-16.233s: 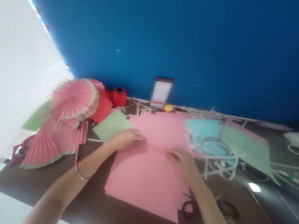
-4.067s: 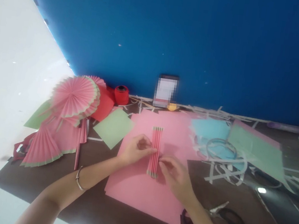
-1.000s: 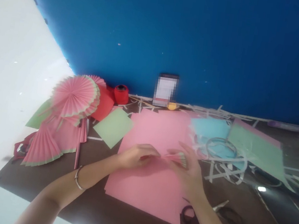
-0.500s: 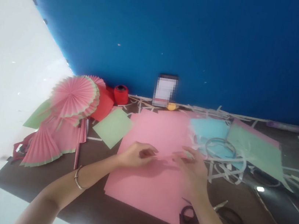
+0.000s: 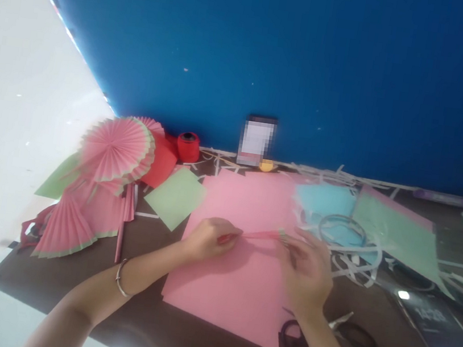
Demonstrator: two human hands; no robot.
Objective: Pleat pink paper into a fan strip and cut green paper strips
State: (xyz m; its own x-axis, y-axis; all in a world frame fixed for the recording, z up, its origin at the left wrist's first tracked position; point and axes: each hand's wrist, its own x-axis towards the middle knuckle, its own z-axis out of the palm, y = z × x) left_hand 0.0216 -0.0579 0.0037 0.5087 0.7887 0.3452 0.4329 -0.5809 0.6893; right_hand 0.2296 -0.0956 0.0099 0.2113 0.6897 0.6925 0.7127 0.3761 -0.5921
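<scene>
Between my hands stretches a narrow folded strip of pink paper (image 5: pixel 261 235) with a greenish tip at its right end. My left hand (image 5: pixel 211 241) is closed around the left end. At the other end, the fingers of my right hand (image 5: pixel 308 267) pinch the strip near its green tip; they are slightly blurred. Both hands are just above a stack of pink paper sheets (image 5: pixel 221 304) on the dark table. Left of the stack lies a green paper square (image 5: pixel 175 197). Pink pleated paper fans (image 5: pixel 110 148) with green edges are piled at the left.
Scissors (image 5: pixel 295 332) lie by the stack's lower right corner. White paper strips (image 5: pixel 356 266), a tape roll (image 5: pixel 342 230) and blue paper (image 5: pixel 324 201) are to the right, with a phone (image 5: pixel 431 316) nearer. A red roll (image 5: pixel 187 147) stands by the blue wall (image 5: pixel 315 65).
My right hand has shifted slightly right and its fingers have drawn in on the strip. The pink strip shows more clearly between the hands. My left hand has closed more tightly. The phone screen has lit up.
</scene>
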